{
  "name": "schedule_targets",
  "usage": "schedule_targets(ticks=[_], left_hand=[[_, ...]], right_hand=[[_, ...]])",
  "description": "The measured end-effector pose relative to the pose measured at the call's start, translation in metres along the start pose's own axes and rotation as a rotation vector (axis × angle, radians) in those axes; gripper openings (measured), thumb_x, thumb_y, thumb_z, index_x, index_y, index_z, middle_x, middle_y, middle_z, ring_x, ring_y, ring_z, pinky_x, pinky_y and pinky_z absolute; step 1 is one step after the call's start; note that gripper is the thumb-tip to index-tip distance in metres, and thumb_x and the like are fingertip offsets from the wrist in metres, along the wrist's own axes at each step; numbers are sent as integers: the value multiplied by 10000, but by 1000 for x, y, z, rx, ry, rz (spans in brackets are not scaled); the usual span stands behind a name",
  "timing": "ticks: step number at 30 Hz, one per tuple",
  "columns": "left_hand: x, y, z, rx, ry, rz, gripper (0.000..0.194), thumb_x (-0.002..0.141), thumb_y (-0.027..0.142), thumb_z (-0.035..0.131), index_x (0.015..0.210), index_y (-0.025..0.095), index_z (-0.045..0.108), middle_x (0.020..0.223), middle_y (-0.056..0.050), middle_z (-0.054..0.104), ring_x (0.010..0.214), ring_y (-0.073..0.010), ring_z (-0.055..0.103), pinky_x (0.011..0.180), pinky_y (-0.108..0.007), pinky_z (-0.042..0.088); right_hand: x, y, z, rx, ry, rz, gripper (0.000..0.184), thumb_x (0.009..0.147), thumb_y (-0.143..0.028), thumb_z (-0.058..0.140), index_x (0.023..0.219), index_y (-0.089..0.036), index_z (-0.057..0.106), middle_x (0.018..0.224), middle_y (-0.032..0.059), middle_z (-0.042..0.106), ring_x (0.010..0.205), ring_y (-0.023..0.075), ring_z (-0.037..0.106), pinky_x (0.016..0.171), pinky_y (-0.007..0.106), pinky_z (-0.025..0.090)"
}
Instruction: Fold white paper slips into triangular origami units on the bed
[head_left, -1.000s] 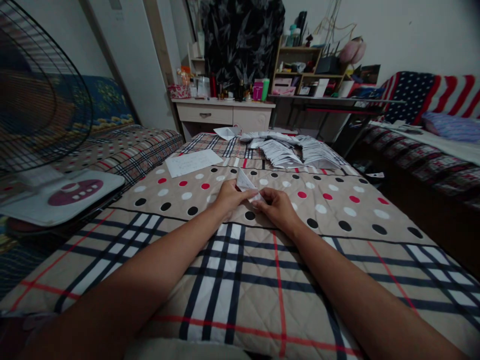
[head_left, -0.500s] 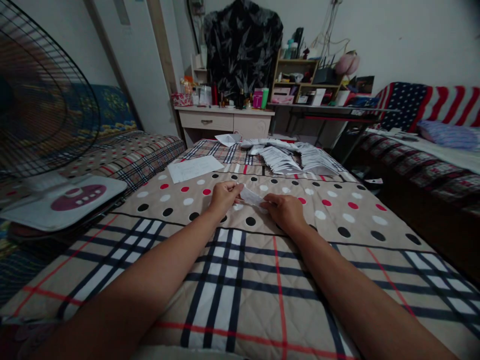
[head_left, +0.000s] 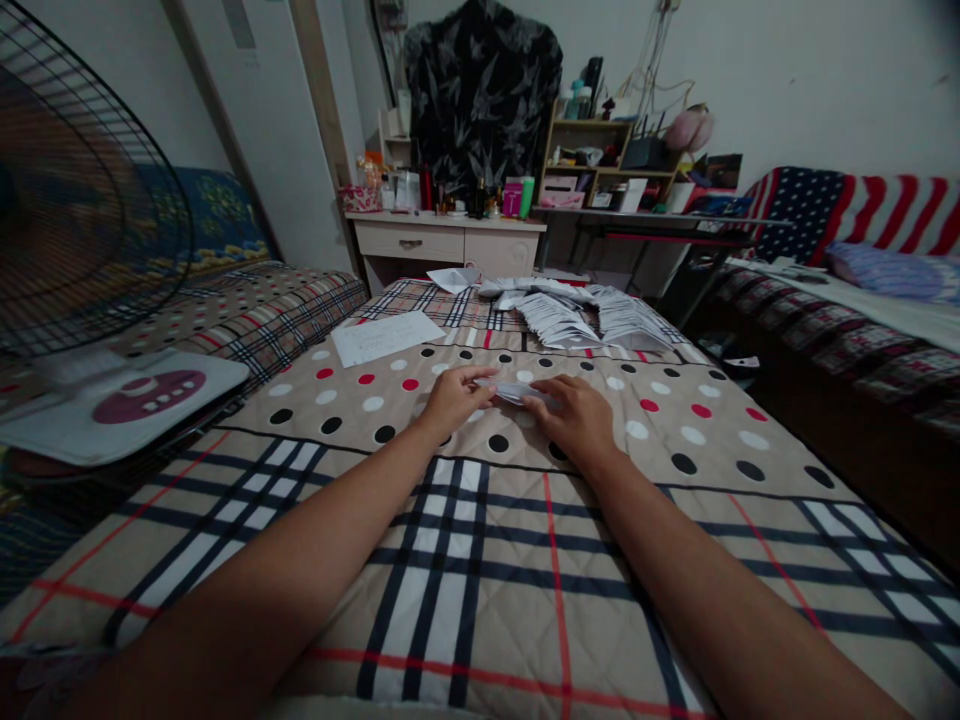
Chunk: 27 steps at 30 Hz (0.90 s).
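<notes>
1. A small folded white paper piece (head_left: 514, 391) is over a quilted beige fabric bedspread (head_left: 517, 620).
2. The left hand (head_left: 454, 396) pinches its left end, the right hand (head_left: 577, 412) its right; the hands stand apart.
3. Dotted bedspread separates them from a flat rectangular white paper sheet (head_left: 387, 338) and fanned stacks of folded white paper (head_left: 556, 320).
4. Plaid bedspread spreads between the forearms (head_left: 352, 520).
</notes>
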<state>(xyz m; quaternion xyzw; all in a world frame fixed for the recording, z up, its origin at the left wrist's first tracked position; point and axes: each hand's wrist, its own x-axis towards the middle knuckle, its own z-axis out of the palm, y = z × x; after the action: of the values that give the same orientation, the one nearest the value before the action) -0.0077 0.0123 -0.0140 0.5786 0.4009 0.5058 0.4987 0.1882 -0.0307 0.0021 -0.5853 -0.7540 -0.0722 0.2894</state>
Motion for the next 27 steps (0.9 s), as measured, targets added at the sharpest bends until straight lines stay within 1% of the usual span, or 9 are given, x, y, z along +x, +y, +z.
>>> schedule_targets(ticks=[4, 6, 8, 9, 11, 14, 16, 21, 27], left_hand=[[-1, -2, 1, 30, -36, 11, 392, 718, 131, 719, 1105, 97, 671, 964, -113, 724, 809, -188, 701, 717, -295, 584], [-1, -3, 2, 89, -62, 71, 399, 701, 95, 705, 1099, 105, 674, 979, -116, 727, 896, -208, 695, 801, -319, 570], [-2, -4, 4, 170, -64, 142, 428, 675, 62, 697, 1098, 122, 682, 1008, -109, 724, 931, -204, 686, 852, -311, 547], [-2, -4, 5, 202, -58, 163, 456, 668, 59, 696, 1118, 129, 678, 1036, -108, 717, 919, -196, 684, 843, -297, 543], [-3, -3, 7, 230, -47, 159, 517, 676, 72, 685, 1189, 130, 645, 1082, -113, 700, 819, -161, 681, 749, -256, 542], [-5, -1, 9, 240, -39, 92, 539, 684, 75, 651, 1220, 115, 621, 1060, -108, 696, 583, -83, 602, 583, -202, 492], [-5, -1, 10, 245, -49, 67, 525, 677, 73, 640, 1201, 118, 630, 1035, -94, 701, 543, -65, 562, 569, -197, 478], [-4, -5, 11, 248, -59, 47, 476, 682, 70, 614, 1147, 160, 665, 992, -62, 716, 689, -116, 617, 621, -217, 488], [-6, 0, 13, 266, -63, 4, 429, 708, 76, 598, 1125, 152, 666, 958, -69, 711, 778, -156, 649, 682, -267, 506]], right_hand=[[0, 1, 1, -28, 26, -21, 206, 912, -334, 585, 1006, -238, 741, 988, 46, 694, 927, 216, 570, 722, 306, 394], [0, -1, 2, -94, 15, -28, 164, 890, -269, 606, 959, -251, 753, 968, 51, 686, 942, 224, 556, 700, 305, 387], [2, -3, 3, -174, -12, -35, 157, 884, -243, 601, 920, -258, 753, 945, 54, 673, 933, 221, 561, 657, 300, 371], [4, -3, 3, -207, -25, -41, 161, 890, -244, 588, 917, -257, 746, 945, 52, 667, 917, 213, 571, 636, 297, 360], [10, 3, 4, -252, -46, -46, 170, 907, -255, 557, 923, -255, 726, 971, 39, 660, 852, 190, 593, 599, 292, 335], [26, 25, 5, -306, -24, 0, 169, 913, -239, 526, 944, -248, 691, 1030, 24, 652, 784, 171, 606, 574, 290, 309], [38, 45, 5, -341, 7, 47, 155, 893, -202, 532, 941, -237, 675, 1055, 26, 649, 784, 172, 606, 570, 287, 298], [64, 89, 11, -442, 44, 130, 181, 898, -166, 503, 952, -213, 670, 1047, 50, 646, 774, 171, 594, 551, 290, 245], [86, 112, 21, -508, 46, 115, 223, 920, -155, 447, 921, -194, 667, 1001, 59, 632, 739, 162, 580, 529, 317, 184]])
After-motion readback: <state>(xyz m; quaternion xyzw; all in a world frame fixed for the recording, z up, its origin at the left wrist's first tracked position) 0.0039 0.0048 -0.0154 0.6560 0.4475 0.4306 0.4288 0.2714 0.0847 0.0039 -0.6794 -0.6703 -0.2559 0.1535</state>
